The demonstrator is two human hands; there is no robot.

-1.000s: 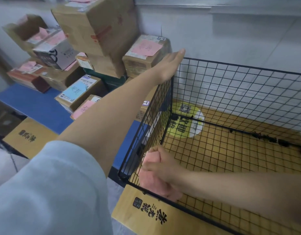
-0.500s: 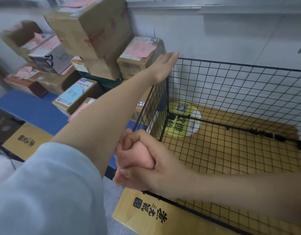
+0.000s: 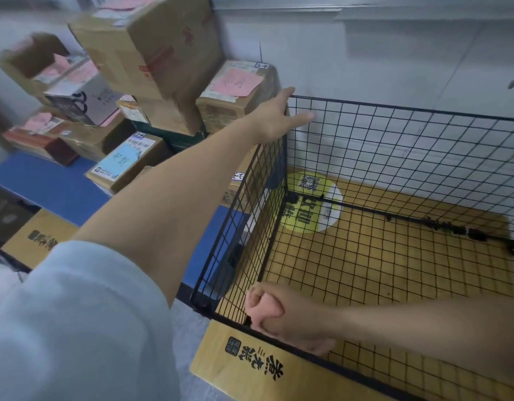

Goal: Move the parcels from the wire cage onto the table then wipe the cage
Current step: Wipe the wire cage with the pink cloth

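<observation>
My left hand [image 3: 274, 118] steadies the cage [image 3: 394, 108] flat-fingered, right hand [image 3: 281, 316] clenches the cloth [image 3: 263, 306]; hard scrubbing could skid it.

Left arm first: a pale blue-grey sleeve [image 3: 85, 322] fills the near corner, soft plain fabric, loose and rounded (sweatshirt-like, though the weave is too blurred to tell). Its edge ends just short of the elbow, and from there the forearm is bare down to the left hand [image 3: 274, 117]. Now the right: bare forearm from the frame edge to the right hand [image 3: 281, 316], bare too.
</observation>
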